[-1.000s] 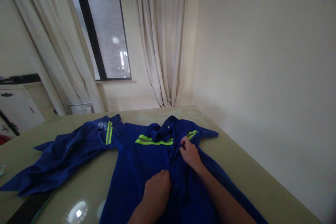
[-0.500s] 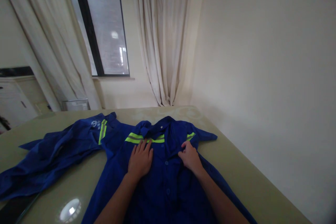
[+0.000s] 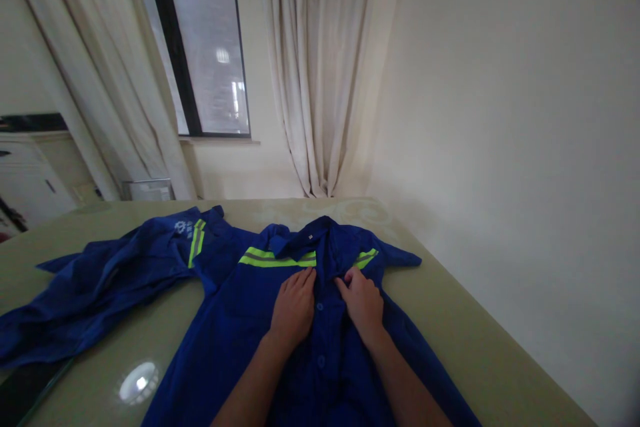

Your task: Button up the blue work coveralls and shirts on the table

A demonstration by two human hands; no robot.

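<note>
A blue work shirt (image 3: 240,333) with yellow-green reflective stripes lies front-up on the table, collar toward the window. My left hand (image 3: 294,307) lies flat on its chest, fingers stretched out just left of the button line. My right hand (image 3: 361,300) rests on the other side of the placket, fingers curled and pressed on the fabric below the collar. Whether it pinches the cloth I cannot make out. A button shows between the two hands.
A second blue garment (image 3: 100,280) lies crumpled at the left on the greenish glass-topped table (image 3: 450,307). A wall runs close along the right. A window with curtains is behind, and a white cabinet stands at far left.
My left hand went from the lower placket up to the shirt's chest and now lies beside the button line. The right hand stayed near the collar, shifting slightly.
</note>
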